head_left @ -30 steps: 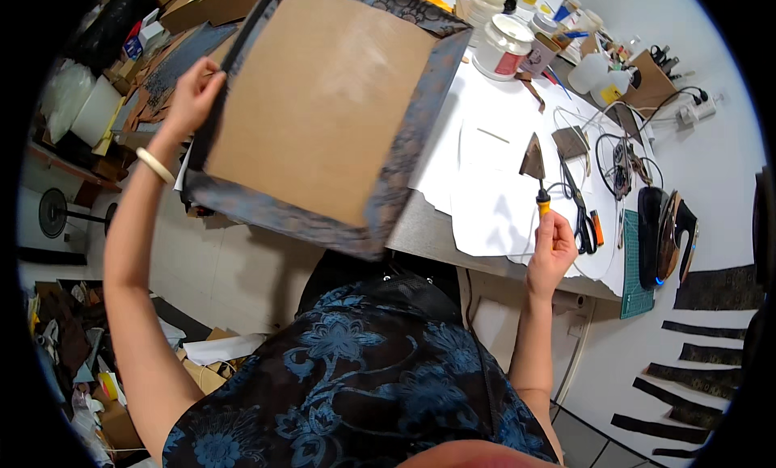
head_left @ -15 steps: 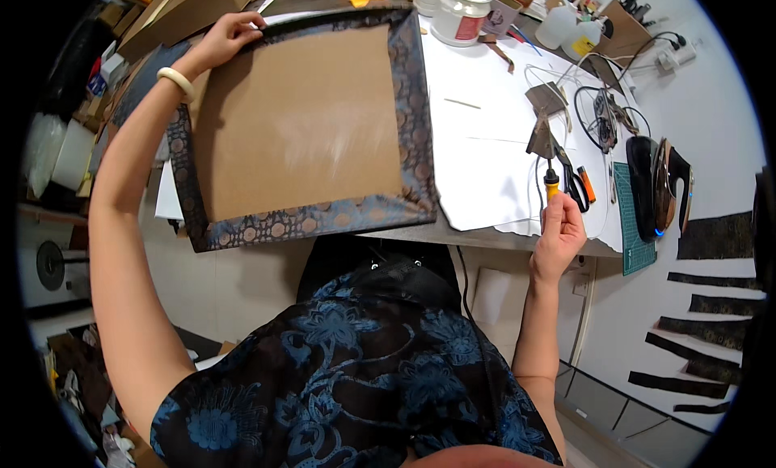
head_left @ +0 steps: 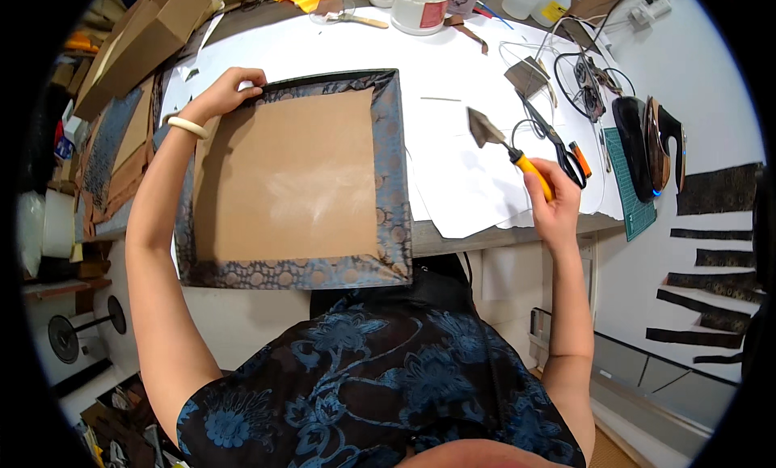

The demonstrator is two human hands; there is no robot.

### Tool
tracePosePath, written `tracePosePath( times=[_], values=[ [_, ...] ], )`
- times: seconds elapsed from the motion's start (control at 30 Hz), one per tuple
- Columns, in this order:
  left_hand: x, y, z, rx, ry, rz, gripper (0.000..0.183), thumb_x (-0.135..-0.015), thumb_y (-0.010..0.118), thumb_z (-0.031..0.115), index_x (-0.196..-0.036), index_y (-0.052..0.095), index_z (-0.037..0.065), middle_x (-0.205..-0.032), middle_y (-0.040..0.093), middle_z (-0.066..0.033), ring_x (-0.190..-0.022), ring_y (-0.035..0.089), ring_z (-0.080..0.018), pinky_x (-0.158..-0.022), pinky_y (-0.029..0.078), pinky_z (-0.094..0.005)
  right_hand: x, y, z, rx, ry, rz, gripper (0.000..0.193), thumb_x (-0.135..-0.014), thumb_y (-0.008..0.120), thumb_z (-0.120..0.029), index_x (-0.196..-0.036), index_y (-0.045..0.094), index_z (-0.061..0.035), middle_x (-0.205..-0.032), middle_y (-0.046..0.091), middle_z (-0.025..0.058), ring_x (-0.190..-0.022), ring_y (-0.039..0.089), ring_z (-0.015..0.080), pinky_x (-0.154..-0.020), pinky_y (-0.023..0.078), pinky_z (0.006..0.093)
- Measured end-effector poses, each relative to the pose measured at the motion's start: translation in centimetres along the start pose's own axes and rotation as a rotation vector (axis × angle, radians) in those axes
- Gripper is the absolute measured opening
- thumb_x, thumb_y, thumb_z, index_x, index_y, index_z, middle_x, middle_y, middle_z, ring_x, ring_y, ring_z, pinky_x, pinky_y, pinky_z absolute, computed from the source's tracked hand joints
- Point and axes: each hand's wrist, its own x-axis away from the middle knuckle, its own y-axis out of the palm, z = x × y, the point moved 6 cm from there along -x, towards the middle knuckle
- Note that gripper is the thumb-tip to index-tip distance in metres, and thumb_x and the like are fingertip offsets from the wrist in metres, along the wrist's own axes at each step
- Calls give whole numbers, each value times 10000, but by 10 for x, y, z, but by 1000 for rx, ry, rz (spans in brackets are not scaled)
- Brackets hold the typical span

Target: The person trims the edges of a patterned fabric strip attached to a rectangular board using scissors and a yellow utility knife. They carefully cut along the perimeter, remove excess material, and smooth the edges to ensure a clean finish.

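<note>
My left hand (head_left: 236,92) pinches the far rim of a square panel (head_left: 299,173), close to its far-left corner. The panel has a bare brown board middle and raised edges wrapped in dark blue-and-bronze patterned fabric. Its near side projects over the table's front edge. In my right hand (head_left: 556,197) is a trowel-like tool (head_left: 487,131), gripped by its yellow handle. The flat, pointed metal head is raised above white paper and angles toward the panel, apart from it. Black-handled scissors (head_left: 558,141) and an orange lighter (head_left: 580,158) lie just right of the tool.
White paper (head_left: 453,185) covers much of the table. A white jar (head_left: 420,9) and bottles stand at the back. Cables (head_left: 594,92) tangle at the right, beside a green cutting mat (head_left: 629,177) and an iron (head_left: 667,141). A cardboard box (head_left: 145,52) sits far left.
The panel has come down and nearer to me with my left hand, showing more table behind it. My right hand has lifted the tool and swung its head to the left.
</note>
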Motion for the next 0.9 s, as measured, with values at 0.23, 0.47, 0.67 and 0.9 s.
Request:
tracePosePath(
  times=[0.23,0.47,0.67,0.9],
  values=[
    [30,41,68,-454,45,357,510,-882,681,18,-1371,538,37,-1414,537,-166,-1323,485,-363,-1136,411,-413,-112,65,-35,454,-433,-341,211,-942,723,-273,-1051,734,-93,-775,715,84,-612,649,241,-576,487,339],
    [124,120,231,-223,88,-6,869,-877,581,698,-1476,483,75,-1555,428,-199,-1497,319,-399,-1247,183,-596,-160,114,-39,521,-565,-529,185,-916,742,-287,-957,749,-106,-712,702,93,-627,661,281,-609,515,360],
    [163,170,258,-212,-41,15,1036,-745,636,765,-1495,460,71,-1609,359,-186,-1525,250,-407,-1245,136,-613,-151,118,-50,512,-565,-624,173,-907,751,-267,-932,760,-95,-689,703,107,-604,664,286,-612,531,357],
    [168,179,252,-136,-96,92,1017,-708,738,721,-1452,508,66,-1614,361,-170,-1531,251,-391,-1235,127,-640,-101,112,-83,494,-678,-730,92,-882,747,-212,-902,755,-123,-677,693,81,-604,659,289,-575,504,386]
  ],
)
